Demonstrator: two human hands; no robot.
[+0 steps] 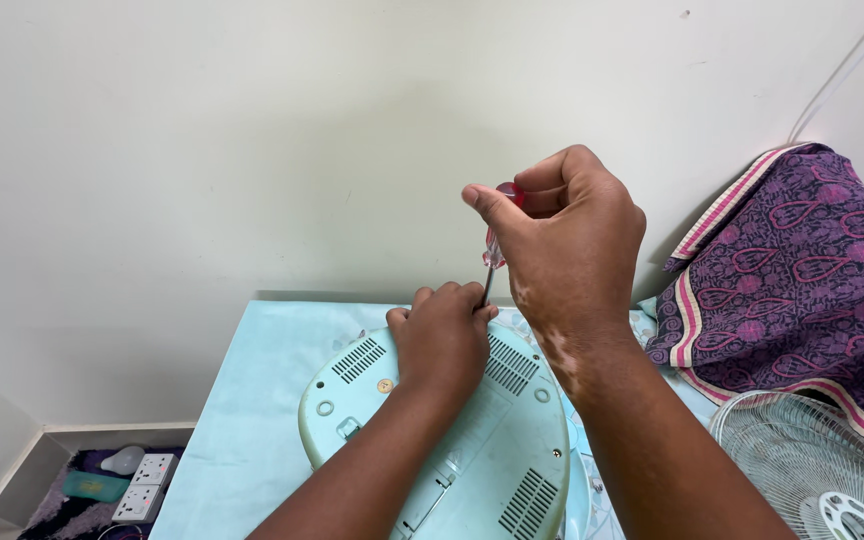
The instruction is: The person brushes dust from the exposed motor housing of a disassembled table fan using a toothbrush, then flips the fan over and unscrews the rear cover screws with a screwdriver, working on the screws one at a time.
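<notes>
At centre frame, the right hand (577, 235) closes around a red-handled screwdriver (495, 250), held upright. Below, the left hand (442, 335) pinches its shaft against the upturned pale-green appliance base (492, 450), which rests on a light-blue cloth (252, 400); the base looks still attached.

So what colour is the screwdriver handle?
Translucent red screwdriver handle, gripped in the right hand; head view.
</notes>
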